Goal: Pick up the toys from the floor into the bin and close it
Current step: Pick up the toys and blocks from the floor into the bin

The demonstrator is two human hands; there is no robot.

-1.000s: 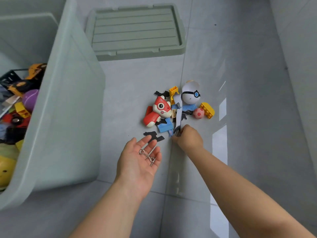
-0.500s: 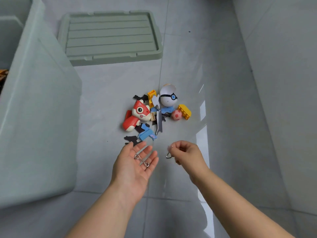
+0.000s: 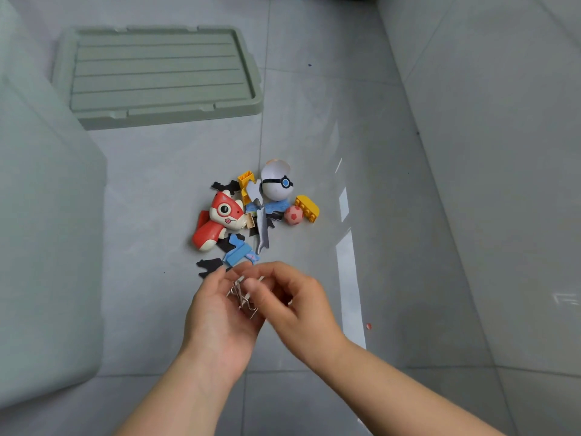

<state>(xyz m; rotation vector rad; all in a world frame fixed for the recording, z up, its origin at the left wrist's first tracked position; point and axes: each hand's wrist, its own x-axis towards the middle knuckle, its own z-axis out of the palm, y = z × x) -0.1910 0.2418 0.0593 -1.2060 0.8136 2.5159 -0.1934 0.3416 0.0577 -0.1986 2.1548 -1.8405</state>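
Note:
My left hand (image 3: 217, 313) is cupped palm up and holds small metal wire puzzle pieces (image 3: 241, 296). My right hand (image 3: 292, 303) reaches across it, fingertips on those metal pieces. Just beyond my hands lies a pile of toys on the floor: a red and white fox figure (image 3: 217, 220), a white egg figure with a blue eye (image 3: 276, 182), a pink ball (image 3: 294, 214), a yellow brick (image 3: 308, 207), a blue piece (image 3: 239, 253) and flat black and grey cut-outs. The green bin (image 3: 47, 231) stands at the left, its inside hidden. Its lid (image 3: 157, 77) lies flat on the floor behind.
The floor is grey tile. A grey wall (image 3: 503, 152) runs along the right side. A small red speck (image 3: 368, 326) lies on the floor right of my right hand.
My right hand carried a metal piece from the floor over to my left palm, and the two hands now meet. The view shifted right, so the bin's inside is out of sight.

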